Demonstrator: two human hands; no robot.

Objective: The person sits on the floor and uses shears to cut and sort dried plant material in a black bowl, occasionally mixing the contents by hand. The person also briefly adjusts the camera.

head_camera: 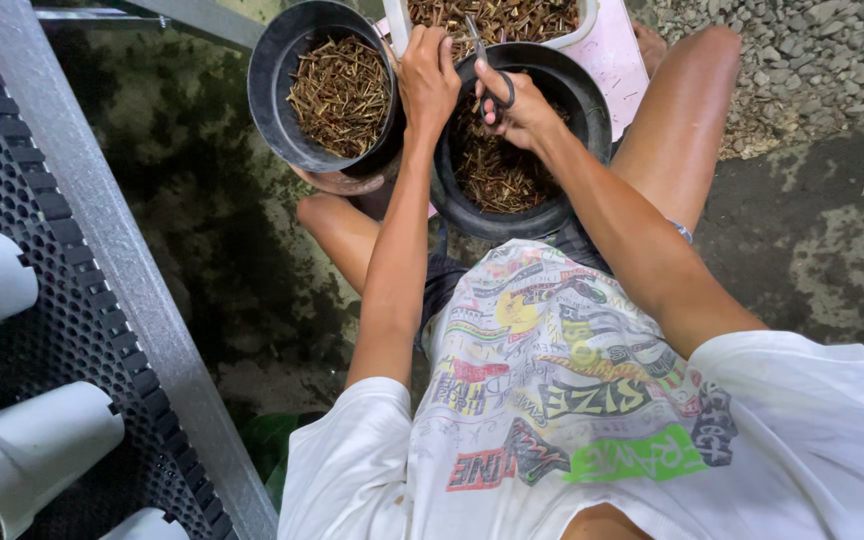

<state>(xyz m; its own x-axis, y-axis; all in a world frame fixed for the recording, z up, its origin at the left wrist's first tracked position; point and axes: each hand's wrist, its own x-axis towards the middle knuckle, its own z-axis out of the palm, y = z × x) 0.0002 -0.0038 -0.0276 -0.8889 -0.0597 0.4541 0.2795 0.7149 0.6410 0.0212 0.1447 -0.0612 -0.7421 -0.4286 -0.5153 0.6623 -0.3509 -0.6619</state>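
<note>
I sit with knees apart over a black round pot holding brown cut stem pieces. My right hand grips black-handled scissors, blades pointing up toward the far rim. My left hand is closed just left of the blades, fingers curled around something small I cannot make out. Both hands hover above the pot's far edge.
A second black pot of brown stem pieces stands to the left. A white tub of the same material sits beyond on a pink board. A black perforated rack with white tubes runs along the left. Gravel lies at the right.
</note>
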